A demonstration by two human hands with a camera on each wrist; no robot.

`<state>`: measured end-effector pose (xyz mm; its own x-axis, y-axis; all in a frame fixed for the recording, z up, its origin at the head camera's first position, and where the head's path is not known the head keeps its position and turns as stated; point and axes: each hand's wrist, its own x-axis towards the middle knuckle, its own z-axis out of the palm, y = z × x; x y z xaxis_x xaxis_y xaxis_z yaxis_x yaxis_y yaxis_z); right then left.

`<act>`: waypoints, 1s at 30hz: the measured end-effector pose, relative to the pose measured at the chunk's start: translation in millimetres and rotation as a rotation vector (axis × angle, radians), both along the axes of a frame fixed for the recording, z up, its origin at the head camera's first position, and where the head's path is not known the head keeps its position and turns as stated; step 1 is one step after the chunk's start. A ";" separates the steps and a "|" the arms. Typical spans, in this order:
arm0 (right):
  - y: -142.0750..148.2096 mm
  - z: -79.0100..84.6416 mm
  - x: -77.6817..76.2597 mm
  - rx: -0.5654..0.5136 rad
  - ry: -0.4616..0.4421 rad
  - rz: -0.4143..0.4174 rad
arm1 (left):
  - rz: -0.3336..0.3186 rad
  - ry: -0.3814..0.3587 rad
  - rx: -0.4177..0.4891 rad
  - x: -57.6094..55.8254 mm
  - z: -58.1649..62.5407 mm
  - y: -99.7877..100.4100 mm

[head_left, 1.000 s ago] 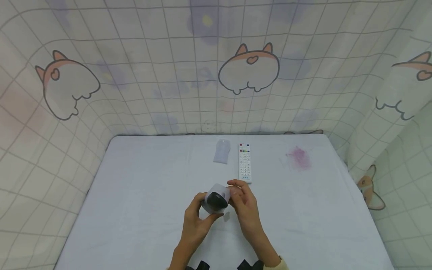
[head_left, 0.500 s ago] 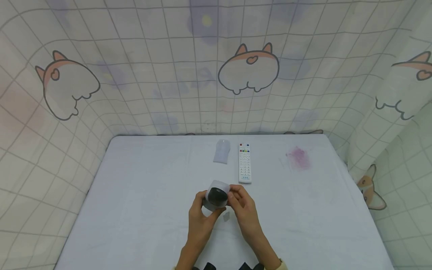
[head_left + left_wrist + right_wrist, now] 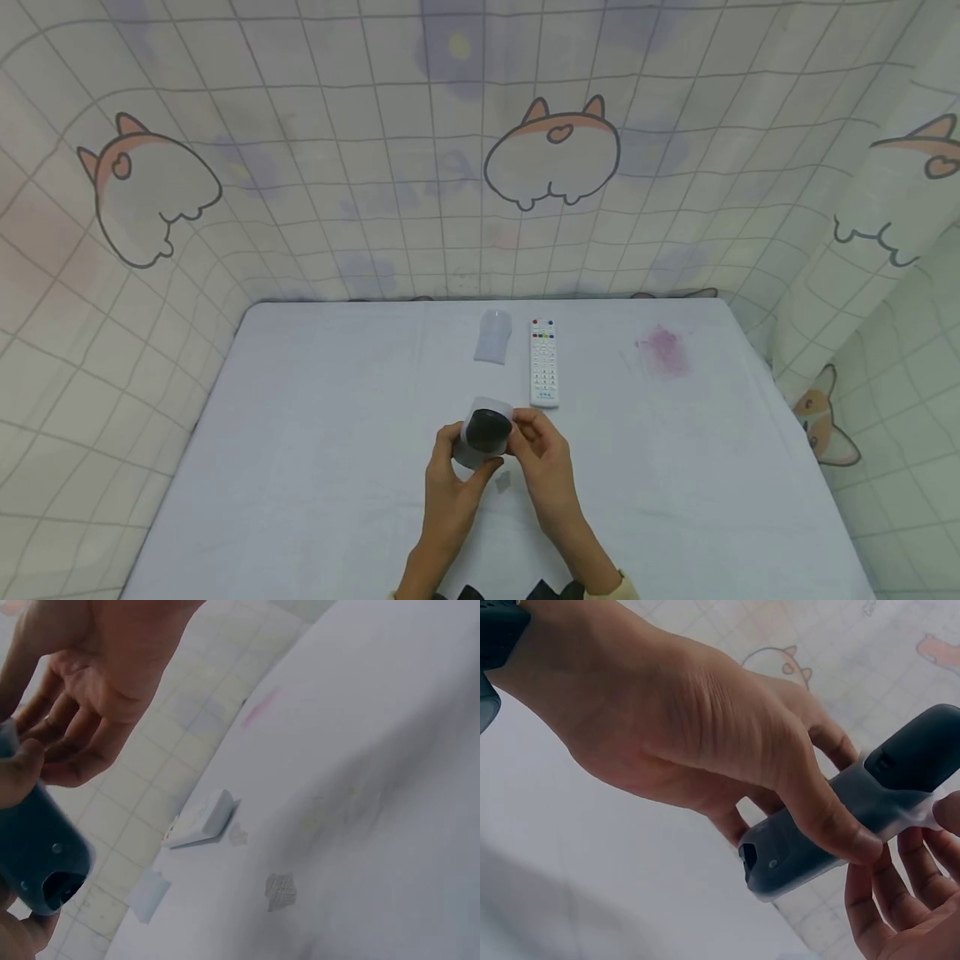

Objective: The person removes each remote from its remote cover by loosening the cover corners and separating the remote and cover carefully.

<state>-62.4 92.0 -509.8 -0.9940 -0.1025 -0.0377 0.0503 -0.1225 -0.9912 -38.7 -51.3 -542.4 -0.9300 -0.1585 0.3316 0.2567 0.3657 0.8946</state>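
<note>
A dark remote control (image 3: 919, 746) is partly inside a translucent sleeve cover (image 3: 855, 796), its rounded end sticking out. My left hand (image 3: 452, 492) grips the covered body, thumb along one side and fingers on the other. At the sleeve's mouth, my right hand (image 3: 546, 467) pinches the edge between thumb and fingertips, pulling a bit of it outward in the right wrist view. The left wrist view shows the sleeve's other end, with a cut-out opening (image 3: 64, 889). Part of the remote's length is hidden by my left fingers.
A white remote control (image 3: 543, 363) lies beyond my hands on the white tabletop (image 3: 315, 433). Left of it is a flat translucent pouch (image 3: 492, 337). A small grey patch (image 3: 503, 482) shows between my wrists, and a pink stain (image 3: 667, 350) at right. A patterned curtain (image 3: 360, 208) surrounds the table.
Left hand and covered remote have shifted slightly right and away from me, showing more of the dark end. My right index finger, earlier stretched out, is now bent at the sleeve's edge.
</note>
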 end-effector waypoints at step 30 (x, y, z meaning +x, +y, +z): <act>-6.6 -33.1 -14.5 0.153 0.147 -0.029 | -0.059 -0.285 0.319 -12.2 0.0 -21.5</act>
